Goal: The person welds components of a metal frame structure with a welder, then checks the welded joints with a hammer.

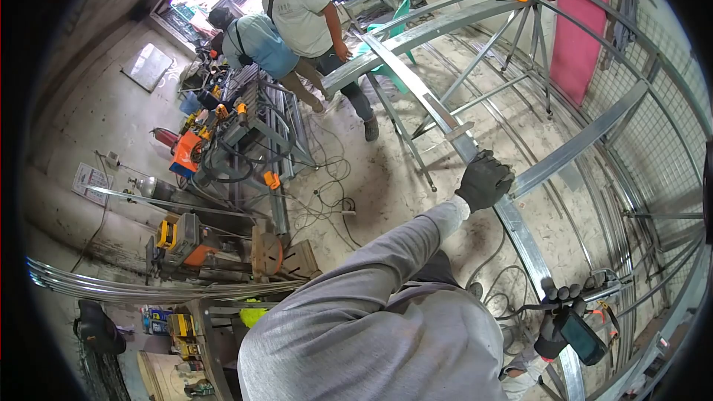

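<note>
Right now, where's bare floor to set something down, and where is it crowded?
Bare concrete floor lies between the machine bench and the curved steel rail your left hand grips. Crowded: cables beside the bench, stacked curved bars right of the rail, near your right hand, which holds a dark tool.

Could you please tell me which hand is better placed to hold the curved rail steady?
Probably the left hand: its glove grips the curved rail mid-span, while the right hand is occupied with a dark tool.

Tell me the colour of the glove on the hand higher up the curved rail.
Black. Head view shows that hand on the rail best.
</note>
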`<act>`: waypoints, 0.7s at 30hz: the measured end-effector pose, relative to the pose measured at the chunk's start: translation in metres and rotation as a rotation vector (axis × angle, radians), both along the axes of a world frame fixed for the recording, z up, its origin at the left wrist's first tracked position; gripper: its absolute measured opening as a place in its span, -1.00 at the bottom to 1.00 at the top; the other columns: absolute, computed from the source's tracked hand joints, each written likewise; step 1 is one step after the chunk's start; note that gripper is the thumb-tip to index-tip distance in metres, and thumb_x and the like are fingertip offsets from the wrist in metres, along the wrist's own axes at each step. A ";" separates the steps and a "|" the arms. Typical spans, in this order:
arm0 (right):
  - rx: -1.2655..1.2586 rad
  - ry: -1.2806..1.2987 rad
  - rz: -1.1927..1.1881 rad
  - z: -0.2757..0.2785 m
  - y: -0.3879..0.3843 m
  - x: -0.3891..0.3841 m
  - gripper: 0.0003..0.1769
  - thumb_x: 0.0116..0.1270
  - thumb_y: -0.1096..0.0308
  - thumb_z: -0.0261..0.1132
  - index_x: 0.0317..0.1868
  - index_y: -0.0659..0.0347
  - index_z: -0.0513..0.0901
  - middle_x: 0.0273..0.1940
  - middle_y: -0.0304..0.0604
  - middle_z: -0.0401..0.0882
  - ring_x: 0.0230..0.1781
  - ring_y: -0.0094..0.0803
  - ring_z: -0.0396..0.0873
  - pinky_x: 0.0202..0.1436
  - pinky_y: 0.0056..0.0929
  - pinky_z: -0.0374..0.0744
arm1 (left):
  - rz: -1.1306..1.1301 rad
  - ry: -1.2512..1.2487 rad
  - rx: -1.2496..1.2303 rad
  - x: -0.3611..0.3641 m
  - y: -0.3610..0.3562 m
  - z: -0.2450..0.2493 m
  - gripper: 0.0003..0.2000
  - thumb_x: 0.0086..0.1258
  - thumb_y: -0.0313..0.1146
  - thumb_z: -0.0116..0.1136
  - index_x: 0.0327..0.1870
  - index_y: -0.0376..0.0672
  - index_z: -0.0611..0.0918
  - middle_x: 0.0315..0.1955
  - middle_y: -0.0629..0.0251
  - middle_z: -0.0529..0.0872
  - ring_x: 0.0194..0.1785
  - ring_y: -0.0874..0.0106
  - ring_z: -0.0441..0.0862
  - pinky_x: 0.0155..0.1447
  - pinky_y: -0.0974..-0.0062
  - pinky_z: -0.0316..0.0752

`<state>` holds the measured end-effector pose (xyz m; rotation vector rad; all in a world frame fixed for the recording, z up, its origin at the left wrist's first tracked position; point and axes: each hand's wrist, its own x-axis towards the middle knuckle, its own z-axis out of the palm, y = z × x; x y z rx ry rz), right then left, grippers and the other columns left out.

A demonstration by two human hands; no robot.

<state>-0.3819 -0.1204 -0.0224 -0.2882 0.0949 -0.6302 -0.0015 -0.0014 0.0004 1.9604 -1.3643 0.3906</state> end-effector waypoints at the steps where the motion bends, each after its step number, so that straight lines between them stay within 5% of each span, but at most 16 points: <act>1: 0.005 0.020 0.004 -0.005 -0.002 -0.001 -0.68 0.61 0.12 0.25 0.05 0.24 0.54 -0.14 -0.02 0.64 0.00 -0.08 0.58 0.26 -0.10 0.59 | 0.011 -0.004 -0.003 0.000 0.000 -0.001 -0.85 0.29 -0.27 0.34 -0.23 -0.10 0.79 -0.40 0.13 0.78 -0.17 0.12 0.75 0.42 0.11 0.44; 21: -0.013 0.036 0.052 -0.007 -0.004 -0.003 -0.69 0.58 0.10 0.29 0.05 0.17 0.55 -0.13 -0.05 0.71 -0.02 -0.07 0.63 0.17 -0.08 0.59 | 0.047 0.023 0.065 -0.006 -0.008 0.010 -0.78 0.36 -0.15 0.27 -0.28 -0.11 0.77 -0.45 0.12 0.76 -0.24 0.08 0.73 0.16 0.13 0.52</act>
